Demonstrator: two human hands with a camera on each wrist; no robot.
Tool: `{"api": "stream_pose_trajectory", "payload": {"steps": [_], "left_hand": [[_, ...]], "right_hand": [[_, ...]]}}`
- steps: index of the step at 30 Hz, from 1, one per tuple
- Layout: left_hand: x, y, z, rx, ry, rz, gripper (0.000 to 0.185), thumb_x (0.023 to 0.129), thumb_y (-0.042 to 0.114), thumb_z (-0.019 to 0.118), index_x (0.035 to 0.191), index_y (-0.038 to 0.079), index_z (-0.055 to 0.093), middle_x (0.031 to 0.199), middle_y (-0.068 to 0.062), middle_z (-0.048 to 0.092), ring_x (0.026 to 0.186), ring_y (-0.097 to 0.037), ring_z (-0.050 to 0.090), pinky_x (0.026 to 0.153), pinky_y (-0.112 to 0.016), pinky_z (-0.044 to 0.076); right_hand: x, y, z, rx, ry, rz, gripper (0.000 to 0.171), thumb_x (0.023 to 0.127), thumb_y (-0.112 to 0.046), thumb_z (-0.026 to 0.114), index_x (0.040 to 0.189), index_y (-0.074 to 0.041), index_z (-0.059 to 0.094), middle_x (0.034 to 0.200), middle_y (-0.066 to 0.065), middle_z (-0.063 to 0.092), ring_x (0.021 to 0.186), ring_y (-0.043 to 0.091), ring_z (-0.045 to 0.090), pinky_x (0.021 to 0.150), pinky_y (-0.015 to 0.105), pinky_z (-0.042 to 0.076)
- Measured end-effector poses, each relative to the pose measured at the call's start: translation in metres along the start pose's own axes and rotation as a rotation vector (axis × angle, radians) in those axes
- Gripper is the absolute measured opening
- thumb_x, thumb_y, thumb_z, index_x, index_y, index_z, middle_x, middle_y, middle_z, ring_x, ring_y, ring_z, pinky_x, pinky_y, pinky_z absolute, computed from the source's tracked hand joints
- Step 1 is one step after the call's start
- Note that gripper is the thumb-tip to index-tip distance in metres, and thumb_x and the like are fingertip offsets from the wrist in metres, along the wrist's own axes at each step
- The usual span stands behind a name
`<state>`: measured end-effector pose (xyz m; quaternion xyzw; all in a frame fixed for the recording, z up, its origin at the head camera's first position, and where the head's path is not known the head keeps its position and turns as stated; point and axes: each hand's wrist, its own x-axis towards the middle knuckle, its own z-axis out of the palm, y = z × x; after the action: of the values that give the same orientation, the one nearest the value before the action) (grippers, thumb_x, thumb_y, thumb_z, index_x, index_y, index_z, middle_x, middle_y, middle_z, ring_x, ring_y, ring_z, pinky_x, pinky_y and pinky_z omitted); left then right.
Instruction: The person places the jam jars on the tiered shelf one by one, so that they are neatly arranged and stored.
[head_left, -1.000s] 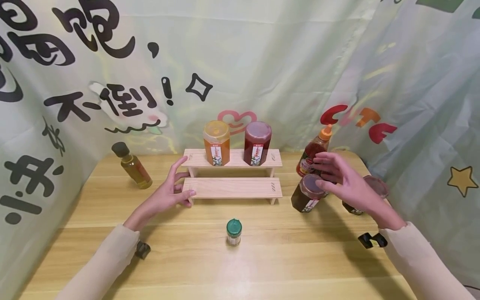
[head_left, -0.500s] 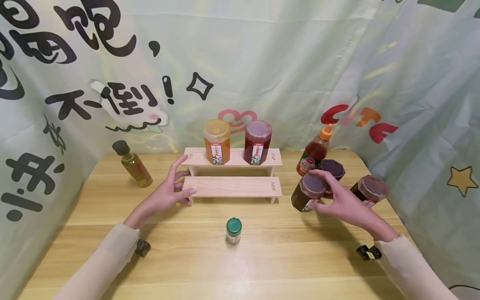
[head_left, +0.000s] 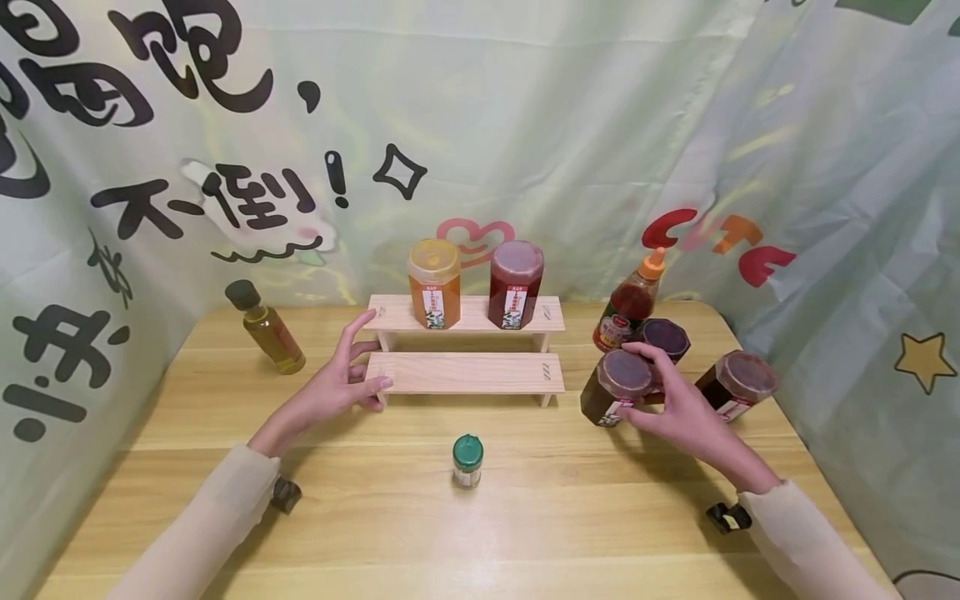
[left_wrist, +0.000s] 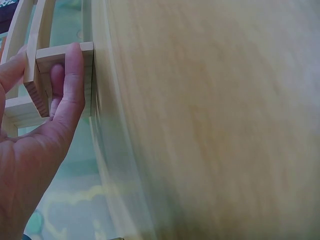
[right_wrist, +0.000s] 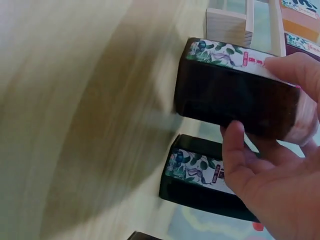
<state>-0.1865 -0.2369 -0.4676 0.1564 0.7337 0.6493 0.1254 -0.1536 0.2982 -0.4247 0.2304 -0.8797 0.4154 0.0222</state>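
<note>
The right hand (head_left: 678, 408) is seen at the right centre of the head view, its fingers and thumb curled round a dark jar (head_left: 617, 387) that stands on the wooden table (head_left: 525, 517) just right of the stepped rack. In the right wrist view the jar (right_wrist: 240, 102) is gripped near its lid end, thumb on one side and fingers on the other. The left hand (head_left: 337, 383) is held at the left centre of the frame with relaxed fingers; nothing is grasped, and its thumb (left_wrist: 72, 85) is pressed against the end of the lower step of the pale wooden rack (head_left: 465, 350).

The jar is angular, of dark glass, with a flat brownish lid and a floral paper label; the label's writing cannot be read. Two similar dark jars (head_left: 733, 383) are set just beside it, and a red sauce bottle (head_left: 628, 304) with an orange nozzle stands behind. An orange jar (head_left: 433, 283) and a red jar (head_left: 515, 285), both hexagonal and labelled, are placed on the upper step. A small shaker (head_left: 467, 461) with a green cap is seen at lower centre, and an oil bottle (head_left: 266, 329) with a dark cap at the left. "CUTE" is printed on the curtain (head_left: 825, 167) at upper right.
</note>
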Motion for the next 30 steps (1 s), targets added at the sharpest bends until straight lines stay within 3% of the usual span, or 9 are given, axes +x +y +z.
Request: {"api": "stream_pose_trajectory", "payload": {"steps": [5, 8, 14, 20, 30], "left_hand": [[0.000, 0.000, -0.001, 0.004, 0.002, -0.002, 0.112, 0.103, -0.005, 0.073, 0.172, 0.049, 0.003, 0.169, -0.034, 0.019, 0.090, -0.044, 0.072, 0.074, -0.056, 0.069], [0.000, 0.000, -0.001, -0.002, 0.001, -0.006, 0.113, 0.102, -0.004, 0.074, 0.171, 0.051, 0.003, 0.169, -0.033, 0.019, 0.090, -0.045, 0.072, 0.074, -0.057, 0.069], [0.000, -0.001, -0.002, -0.020, -0.008, -0.005, 0.113, 0.102, -0.004, 0.074, 0.170, 0.054, 0.005, 0.169, -0.031, 0.018, 0.088, -0.044, 0.072, 0.075, -0.057, 0.069], [0.000, -0.003, -0.004, -0.023, -0.041, 0.014, 0.111, 0.104, -0.006, 0.070, 0.172, 0.048, 0.001, 0.169, -0.034, 0.016, 0.089, -0.044, 0.071, 0.076, -0.058, 0.069], [0.000, 0.003, -0.011, -0.050, -0.078, -0.025, 0.110, 0.106, -0.009, 0.064, 0.171, 0.052, 0.000, 0.173, -0.033, 0.008, 0.099, -0.046, 0.069, 0.080, -0.059, 0.068]], "right_hand": [[0.001, 0.004, 0.006, 0.110, 0.011, -0.020, 0.091, 0.087, 0.008, 0.089, 0.160, -0.005, 0.035, 0.136, 0.020, 0.059, 0.112, 0.007, 0.067, 0.091, 0.015, 0.058], [0.000, 0.006, 0.009, 0.146, 0.022, -0.010, 0.090, 0.087, 0.008, 0.089, 0.157, -0.003, 0.035, 0.134, 0.020, 0.060, 0.112, 0.007, 0.067, 0.093, 0.013, 0.057], [-0.004, 0.006, 0.012, 0.070, 0.072, 0.014, 0.090, 0.084, -0.001, 0.095, 0.156, -0.008, 0.041, 0.129, 0.014, 0.065, 0.108, 0.008, 0.068, 0.090, 0.011, 0.056], [-0.008, 0.000, 0.015, 0.017, 0.098, 0.021, 0.091, 0.082, -0.007, 0.099, 0.156, -0.014, 0.046, 0.128, 0.011, 0.067, 0.102, 0.009, 0.070, 0.086, 0.011, 0.057], [-0.005, -0.018, 0.017, 0.018, 0.118, 0.012, 0.093, 0.081, -0.007, 0.099, 0.157, -0.018, 0.047, 0.126, 0.004, 0.068, 0.103, 0.013, 0.070, 0.085, 0.015, 0.059]]}}
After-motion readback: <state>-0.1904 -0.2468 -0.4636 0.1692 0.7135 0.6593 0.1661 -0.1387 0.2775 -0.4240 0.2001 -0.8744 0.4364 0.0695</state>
